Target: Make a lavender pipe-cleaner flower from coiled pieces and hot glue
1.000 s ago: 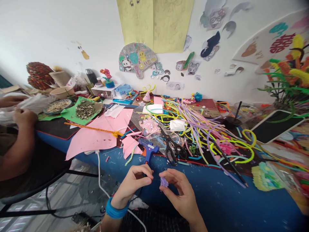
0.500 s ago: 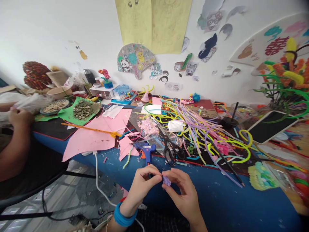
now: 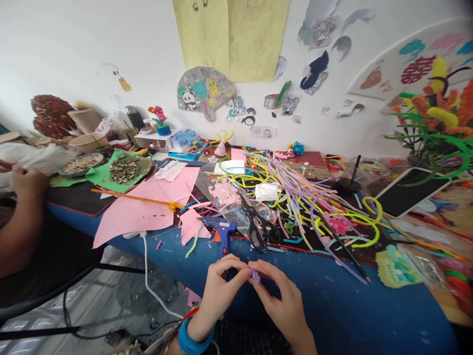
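Note:
A small, fuzzy, bunched purple piece (image 3: 255, 276), perhaps curled pipe cleaner, is held at the front edge of the table. My left hand (image 3: 226, 283) pinches its left side between thumb and index finger. From the other side my right hand (image 3: 283, 298) grips the piece with thumb and fingertips, which cover part of it. Just beyond my hands lies a blue glue gun (image 3: 223, 230), its nozzle pointing left. Black scissors (image 3: 259, 230) rest to the right of the glue gun. A pale green twisted strip (image 3: 193, 241) lies to its left.
Pipe cleaners (image 3: 291, 182) in several colours spread across the middle of the table. Pink paper (image 3: 144, 212) lies to the left. On the right are a pencil (image 3: 351, 256), a tablet (image 3: 414, 191) and a fuzzy flower bunch (image 3: 439, 118). A person's arm (image 3: 27, 212) is at far left.
The view has shifted slightly. My fingers have drawn closer together around the purple piece, so less of it shows. Both hands still hold it.

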The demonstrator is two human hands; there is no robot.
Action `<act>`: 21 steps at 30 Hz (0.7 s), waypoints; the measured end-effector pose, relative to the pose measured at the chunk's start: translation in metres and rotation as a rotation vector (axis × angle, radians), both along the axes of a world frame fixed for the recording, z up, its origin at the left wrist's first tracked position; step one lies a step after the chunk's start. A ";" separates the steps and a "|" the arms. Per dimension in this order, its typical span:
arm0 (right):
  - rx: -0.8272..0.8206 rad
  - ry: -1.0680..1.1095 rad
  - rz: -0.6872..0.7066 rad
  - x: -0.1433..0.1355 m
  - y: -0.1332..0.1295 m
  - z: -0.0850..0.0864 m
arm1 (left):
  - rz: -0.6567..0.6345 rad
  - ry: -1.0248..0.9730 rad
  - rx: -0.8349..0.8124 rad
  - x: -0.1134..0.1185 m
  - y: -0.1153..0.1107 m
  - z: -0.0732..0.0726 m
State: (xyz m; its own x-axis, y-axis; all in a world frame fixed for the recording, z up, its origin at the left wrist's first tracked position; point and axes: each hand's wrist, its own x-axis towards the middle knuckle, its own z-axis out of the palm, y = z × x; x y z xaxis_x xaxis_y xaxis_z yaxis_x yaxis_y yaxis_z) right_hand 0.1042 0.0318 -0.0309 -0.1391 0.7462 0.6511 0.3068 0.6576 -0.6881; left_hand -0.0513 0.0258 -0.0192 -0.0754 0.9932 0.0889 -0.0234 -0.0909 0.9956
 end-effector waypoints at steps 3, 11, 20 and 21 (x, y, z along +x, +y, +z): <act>-0.020 0.017 0.009 0.002 0.000 0.001 | -0.016 0.002 -0.027 0.003 0.000 0.004; -0.214 0.230 0.068 0.002 -0.001 0.004 | -0.034 -0.237 -0.143 0.006 0.003 0.010; -0.247 0.360 0.089 0.008 -0.001 -0.003 | -0.098 -0.208 -0.147 0.001 0.007 0.002; -0.240 0.341 0.075 0.008 -0.001 -0.004 | -0.109 -0.179 -0.147 0.000 0.007 0.002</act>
